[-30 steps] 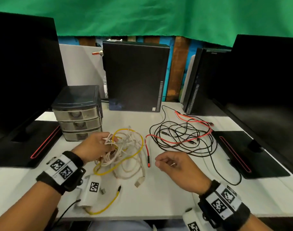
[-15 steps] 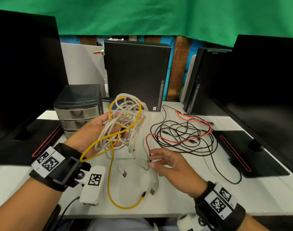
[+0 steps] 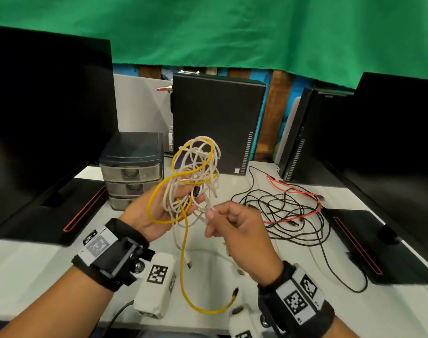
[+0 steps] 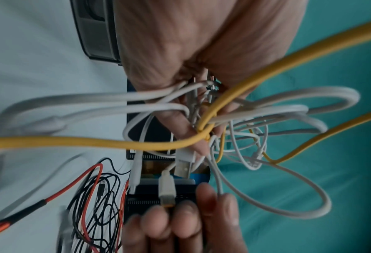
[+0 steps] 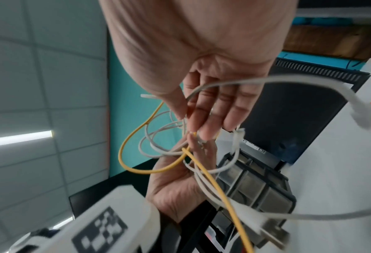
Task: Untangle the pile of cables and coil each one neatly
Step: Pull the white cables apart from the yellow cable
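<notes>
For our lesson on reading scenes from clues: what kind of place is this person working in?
Probably a computer lab or office workstation bench: dark monitors flank a white desk, upright computer towers stand at the back, and a small drawer unit sits beside them.

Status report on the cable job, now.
Left hand grips the white-and-yellow tangle, lifted off the table. Right hand pinches one white strand. Nothing coiled. Black-and-red pile untouched on the table.
</notes>
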`<control>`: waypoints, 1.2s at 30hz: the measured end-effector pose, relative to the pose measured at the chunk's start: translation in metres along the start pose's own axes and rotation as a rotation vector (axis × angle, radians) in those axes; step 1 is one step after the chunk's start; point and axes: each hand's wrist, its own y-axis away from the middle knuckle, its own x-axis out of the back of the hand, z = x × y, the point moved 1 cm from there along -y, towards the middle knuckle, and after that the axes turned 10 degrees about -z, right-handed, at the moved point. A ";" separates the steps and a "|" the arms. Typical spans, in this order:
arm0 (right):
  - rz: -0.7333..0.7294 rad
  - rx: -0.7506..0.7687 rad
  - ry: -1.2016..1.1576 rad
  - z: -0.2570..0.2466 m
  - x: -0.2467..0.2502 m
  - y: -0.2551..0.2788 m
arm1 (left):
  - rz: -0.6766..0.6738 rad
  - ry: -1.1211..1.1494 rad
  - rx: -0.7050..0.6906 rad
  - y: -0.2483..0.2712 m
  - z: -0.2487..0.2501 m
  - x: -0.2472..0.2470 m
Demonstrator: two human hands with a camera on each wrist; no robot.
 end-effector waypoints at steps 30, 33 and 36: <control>0.076 0.198 0.229 -0.023 -0.001 0.001 | -0.207 0.362 0.067 0.009 -0.024 -0.010; 0.062 0.220 0.179 -0.025 -0.011 0.002 | -0.295 0.416 0.114 0.009 -0.031 -0.009; 0.185 0.273 0.225 -0.019 -0.015 -0.002 | -0.329 0.405 0.155 0.007 -0.036 -0.004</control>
